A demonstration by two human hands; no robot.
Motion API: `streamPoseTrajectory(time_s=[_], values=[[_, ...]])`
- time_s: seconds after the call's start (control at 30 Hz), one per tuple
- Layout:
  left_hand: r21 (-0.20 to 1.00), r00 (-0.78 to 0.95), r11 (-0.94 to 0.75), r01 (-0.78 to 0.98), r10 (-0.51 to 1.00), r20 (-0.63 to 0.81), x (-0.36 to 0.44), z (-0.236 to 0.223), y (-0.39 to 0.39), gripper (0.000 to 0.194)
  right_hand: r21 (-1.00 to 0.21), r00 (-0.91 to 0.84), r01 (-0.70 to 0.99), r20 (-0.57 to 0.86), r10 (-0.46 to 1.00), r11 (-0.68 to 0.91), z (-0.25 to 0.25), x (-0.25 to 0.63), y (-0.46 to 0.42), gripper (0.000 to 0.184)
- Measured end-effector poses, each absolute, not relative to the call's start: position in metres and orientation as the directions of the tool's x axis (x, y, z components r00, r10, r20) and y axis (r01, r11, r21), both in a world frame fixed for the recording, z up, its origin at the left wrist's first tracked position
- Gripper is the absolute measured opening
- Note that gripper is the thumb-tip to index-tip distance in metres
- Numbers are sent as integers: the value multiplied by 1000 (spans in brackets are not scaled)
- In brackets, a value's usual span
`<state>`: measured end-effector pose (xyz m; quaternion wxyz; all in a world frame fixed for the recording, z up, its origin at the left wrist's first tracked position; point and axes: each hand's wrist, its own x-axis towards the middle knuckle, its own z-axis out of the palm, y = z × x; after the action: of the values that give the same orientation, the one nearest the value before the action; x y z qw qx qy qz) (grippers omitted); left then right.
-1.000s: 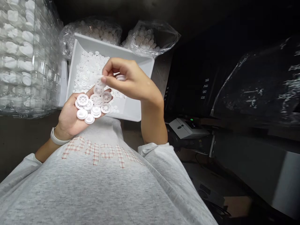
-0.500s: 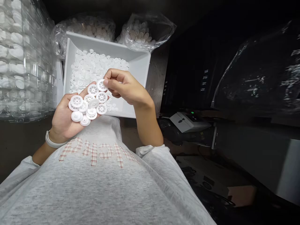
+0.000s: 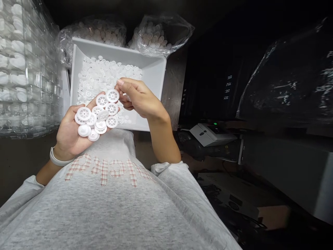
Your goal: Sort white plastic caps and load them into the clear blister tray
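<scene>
My left hand (image 3: 69, 135), palm up, holds several white spoked plastic wheels (image 3: 101, 113) spread over its palm and fingers. Most of them overlap, with some spoked faces and some hubbed faces showing. At the far end of the pile, my right hand (image 3: 139, 97) has its fingers curled in beside the topmost wheel (image 3: 112, 95). Its thumb lies above that wheel's rim, and the wheel's whole face shows. Whether something is pinched between thumb and forefinger is hidden. Both hands are over the near part of a white plastic bin (image 3: 153, 74) that holds many small white plastic parts (image 3: 96, 74).
Clear plastic bags (image 3: 153, 38) of whitish parts stand behind the bin. Stacked clear trays (image 3: 33, 80) with white pieces rise on the left. To the right are a dark plastic-covered surface (image 3: 281, 80) and a grey device (image 3: 212, 133) with a green light.
My right thumb has moved up off the face of the topmost wheel, leaving it fully visible. The wheels in my left hand keep nearly the same layout.
</scene>
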<state>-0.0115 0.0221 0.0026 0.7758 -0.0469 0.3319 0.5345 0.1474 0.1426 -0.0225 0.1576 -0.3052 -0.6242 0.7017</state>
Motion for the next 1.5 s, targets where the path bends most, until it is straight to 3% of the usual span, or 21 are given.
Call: streamPoseTrajectory(time_s=[0.23,0.4,0.53,0.7,0.87,1.1,1.33,1.5], values=[[283,217,435,-855,795,-567,-11,4,23,56,-978,-763,168,-207,613,-122,-23,149,141,62],[249,236,435,-866,792,-563,-10,3,23,53,-978,-724,178,-58,687,106,-13,146,142,63],[215,266,435,-875,800,-537,-10,2,24,34,-930,-765,222,21,644,293,5,135,139,55],[264,190,422,-867,771,-608,-9,2,25,37,-799,-811,359,-12,585,482,15,118,135,39],[202,224,411,-889,776,-590,-9,2,23,38,-779,-833,355,-12,553,517,16,117,134,25],[296,226,441,-847,804,-551,-8,-1,21,34,-778,-843,359,-33,537,516,17,124,134,22],[144,320,460,-876,778,-540,-10,-8,21,42,-699,-828,477,-153,540,533,24,118,134,19],[92,362,471,-877,775,-518,-10,-14,21,44,-678,-853,458,-155,498,575,21,115,135,19]])
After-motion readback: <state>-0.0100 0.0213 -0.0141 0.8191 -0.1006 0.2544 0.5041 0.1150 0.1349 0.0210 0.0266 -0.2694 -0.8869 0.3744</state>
